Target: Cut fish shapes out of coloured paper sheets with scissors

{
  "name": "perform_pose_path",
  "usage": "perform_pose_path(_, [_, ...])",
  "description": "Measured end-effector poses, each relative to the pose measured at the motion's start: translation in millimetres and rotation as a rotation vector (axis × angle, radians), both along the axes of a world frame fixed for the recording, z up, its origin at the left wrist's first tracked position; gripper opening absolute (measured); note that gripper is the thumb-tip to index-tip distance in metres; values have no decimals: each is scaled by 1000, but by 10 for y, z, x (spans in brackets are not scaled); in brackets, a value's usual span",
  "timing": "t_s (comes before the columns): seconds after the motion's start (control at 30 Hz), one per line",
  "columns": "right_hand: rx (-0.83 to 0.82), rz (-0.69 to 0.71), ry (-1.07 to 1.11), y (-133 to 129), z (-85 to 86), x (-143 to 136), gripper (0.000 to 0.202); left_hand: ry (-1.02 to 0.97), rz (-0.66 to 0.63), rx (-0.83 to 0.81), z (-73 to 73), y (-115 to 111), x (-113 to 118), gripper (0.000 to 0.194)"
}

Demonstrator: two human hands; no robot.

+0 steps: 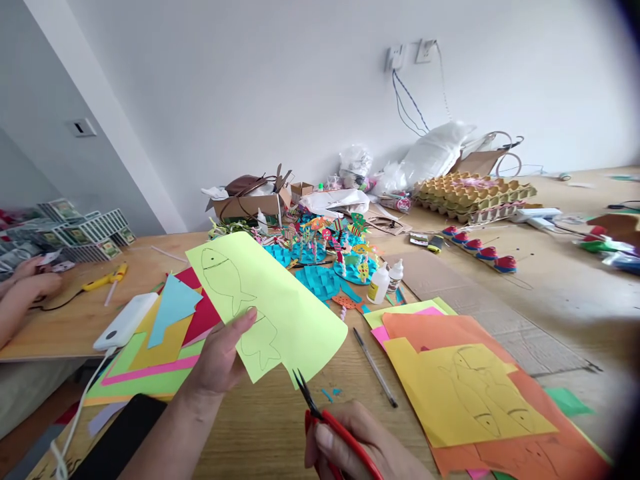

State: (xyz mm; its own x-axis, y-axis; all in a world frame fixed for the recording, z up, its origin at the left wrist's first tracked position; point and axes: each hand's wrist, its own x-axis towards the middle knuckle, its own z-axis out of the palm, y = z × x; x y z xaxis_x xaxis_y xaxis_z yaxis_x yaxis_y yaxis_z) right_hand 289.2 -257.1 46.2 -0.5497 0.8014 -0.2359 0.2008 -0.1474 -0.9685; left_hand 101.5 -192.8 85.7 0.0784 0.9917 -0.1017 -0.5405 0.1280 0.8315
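A light green sheet of paper with fish outlines drawn on it is raised above the table. My left hand pinches its lower left part, thumb on top over the drawings. The sheet's right end curls, and its lower edge has a notch cut out. In my right hand are red-handled scissors, their dark blades slightly apart just below that notch. Some of the fingers are hidden behind the handles. Beneath the blades, small blue scraps lie on the wood.
A pen and yellow paper with fish drawings lie right. Glue bottles stand before blue paper crafts. A white power bank, coloured paper and a black phone are left; another person's hands work beyond.
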Motion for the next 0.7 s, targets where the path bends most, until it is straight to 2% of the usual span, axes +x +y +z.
perform_pose_path(0.3, [-118, -7, 117, -43, 3, -58, 62, -30, -53, -25, 3, -26, 89, 48])
perform_pose_path(0.4, [-164, -57, 167, -66, 30, -73, 59, -22, -53, -40, -16, -42, 104, 46])
perform_pose_path(0.7, [-260, -216, 309, -133, -20, -190, 58, -19, 108, 4, -14, -121, 267, 49])
